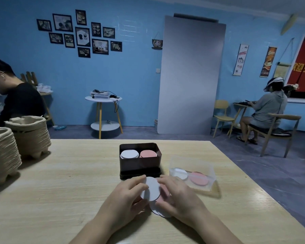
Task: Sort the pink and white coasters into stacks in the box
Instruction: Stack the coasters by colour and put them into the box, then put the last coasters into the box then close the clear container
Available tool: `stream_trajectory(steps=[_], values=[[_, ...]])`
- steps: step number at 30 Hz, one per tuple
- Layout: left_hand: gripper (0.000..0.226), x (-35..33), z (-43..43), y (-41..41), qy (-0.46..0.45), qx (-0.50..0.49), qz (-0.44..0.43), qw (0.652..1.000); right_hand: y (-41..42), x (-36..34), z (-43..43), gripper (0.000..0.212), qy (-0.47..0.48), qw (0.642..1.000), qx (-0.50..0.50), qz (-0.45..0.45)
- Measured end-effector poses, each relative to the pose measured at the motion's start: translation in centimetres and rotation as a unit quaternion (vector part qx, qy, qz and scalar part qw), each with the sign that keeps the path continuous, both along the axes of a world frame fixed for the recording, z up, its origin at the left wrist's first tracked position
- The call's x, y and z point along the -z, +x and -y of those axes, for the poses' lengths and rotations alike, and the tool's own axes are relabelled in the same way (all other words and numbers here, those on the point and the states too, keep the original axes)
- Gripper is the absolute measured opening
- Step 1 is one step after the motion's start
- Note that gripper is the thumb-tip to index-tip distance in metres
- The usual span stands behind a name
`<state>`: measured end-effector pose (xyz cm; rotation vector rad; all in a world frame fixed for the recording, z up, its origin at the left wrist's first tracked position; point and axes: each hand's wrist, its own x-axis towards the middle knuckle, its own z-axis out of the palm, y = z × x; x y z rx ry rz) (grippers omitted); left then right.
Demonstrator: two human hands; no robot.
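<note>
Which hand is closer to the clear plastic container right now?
Right. The right hand is just left of the clear plastic container, close to its wall; the left hand is farther off, across the coasters both hands hold.

My right hand (180, 197) and the white coaster (151, 190) cover most of the pink coaster (163, 191) at 6 o'clock; I cannot count the pile (159, 212) beneath. At 9 o'clock the egg trays (0, 155) run off the edge.

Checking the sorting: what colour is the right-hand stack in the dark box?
Pink; that stack shows best in the head view.
</note>
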<state>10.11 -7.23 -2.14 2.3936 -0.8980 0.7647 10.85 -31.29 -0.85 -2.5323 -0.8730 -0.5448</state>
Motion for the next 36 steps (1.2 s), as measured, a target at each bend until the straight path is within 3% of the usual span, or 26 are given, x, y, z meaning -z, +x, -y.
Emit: stream_trajectory(steps=[3,11,15,26,29,32,36], values=[[0.019,0.0,-0.2,-0.1,0.007,0.009,0.002,1.0,0.2,0.0,-1.7,0.05,0.009,1.0,-0.022,0.019],[0.041,0.3,-0.4,0.2,-0.037,-0.012,-0.025,0.999,0.0,0.6,-1.5,0.037,0.063,0.997,-0.026,0.028],[0.025,0.3,-0.5,0.3,-0.042,-0.006,-0.034,0.998,-0.3,0.5,-1.1,0.038,0.075,0.997,-0.015,0.014],[0.025,0.7,-0.3,0.3,0.005,-0.029,-0.021,0.999,-0.2,0.2,-0.5,0.039,0.032,0.999,-0.013,0.018],[0.028,0.4,-0.3,0.2,0.019,-0.103,-0.003,0.995,-0.3,0.1,0.1,0.04,0.039,0.999,0.009,0.014],[0.033,0.4,-0.3,0.2,0.031,-0.192,-0.049,0.98,-0.4,0.5,0.6,0.04,0.037,0.999,0.024,0.003],[0.037,0.7,-0.8,0.1,0.055,-0.213,-0.104,0.97,-0.4,1.0,0.4,0.039,0.035,0.999,0.019,-0.012]])
